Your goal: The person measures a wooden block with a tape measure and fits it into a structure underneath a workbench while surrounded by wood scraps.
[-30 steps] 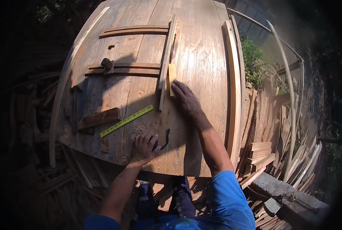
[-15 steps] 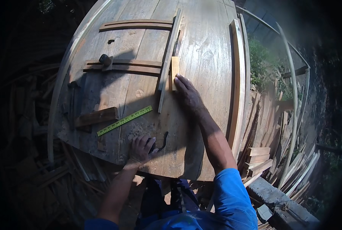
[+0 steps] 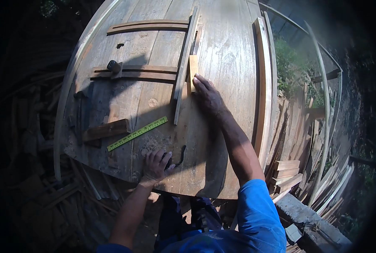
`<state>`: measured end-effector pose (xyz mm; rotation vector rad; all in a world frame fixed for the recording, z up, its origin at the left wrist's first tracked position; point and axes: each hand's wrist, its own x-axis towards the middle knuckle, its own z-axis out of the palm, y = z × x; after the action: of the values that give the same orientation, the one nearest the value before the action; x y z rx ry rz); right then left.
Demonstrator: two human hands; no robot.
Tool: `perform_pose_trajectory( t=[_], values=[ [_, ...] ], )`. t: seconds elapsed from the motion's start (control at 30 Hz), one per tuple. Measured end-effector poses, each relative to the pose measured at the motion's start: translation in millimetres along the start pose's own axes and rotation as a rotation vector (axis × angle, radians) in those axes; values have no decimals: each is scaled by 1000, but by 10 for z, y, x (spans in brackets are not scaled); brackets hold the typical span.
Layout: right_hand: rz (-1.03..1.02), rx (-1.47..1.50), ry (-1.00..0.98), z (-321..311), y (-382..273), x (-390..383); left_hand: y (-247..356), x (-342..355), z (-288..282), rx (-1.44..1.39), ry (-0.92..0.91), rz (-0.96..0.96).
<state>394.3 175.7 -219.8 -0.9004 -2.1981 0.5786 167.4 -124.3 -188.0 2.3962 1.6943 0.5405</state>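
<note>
Short pale wooden strip [image 3: 193, 64] lies just right of the long wooden slat [image 3: 183, 63]; whether they touch is unclear. It is probably light, stiff and dry enough not to slip, best pinched across its long edges near the middle. Left of the slat is the yellow measuring rule [image 3: 137, 134]; beyond the slat's near end, also leftward, the left hand [image 3: 156, 165] curls over a black object [image 3: 168, 160], its grip hard to tell. Right of the slat, the right hand [image 3: 210, 97] lays its fingers close together on the strip's near part; I cannot tell whether they clamp it.
</note>
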Motion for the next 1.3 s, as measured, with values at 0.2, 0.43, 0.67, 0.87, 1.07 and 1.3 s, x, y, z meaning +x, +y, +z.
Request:
perform_pose_trajectory(
  t=[0.2, 0.43, 0.67, 0.87, 1.07, 1.3],
  values=[
    [-53, 50, 49, 46, 228, 73, 3, 27, 8, -9, 0, -2],
    [-87, 80, 70, 106, 415, 153, 10, 17, 22, 1, 22, 2],
    [24, 62, -21, 33, 397, 300, 13, 16, 8, 13, 9, 5],
    [68, 44, -44, -64, 334, 207, 51, 38, -11, 16, 3, 5],
    [-6, -17, -96, -112, -342, -497, 37, 28, -18, 35, 27, -8],
    [17, -49, -127, -103, -456, -554, 35, 41, -20, 35, 11, -9]
  ],
)
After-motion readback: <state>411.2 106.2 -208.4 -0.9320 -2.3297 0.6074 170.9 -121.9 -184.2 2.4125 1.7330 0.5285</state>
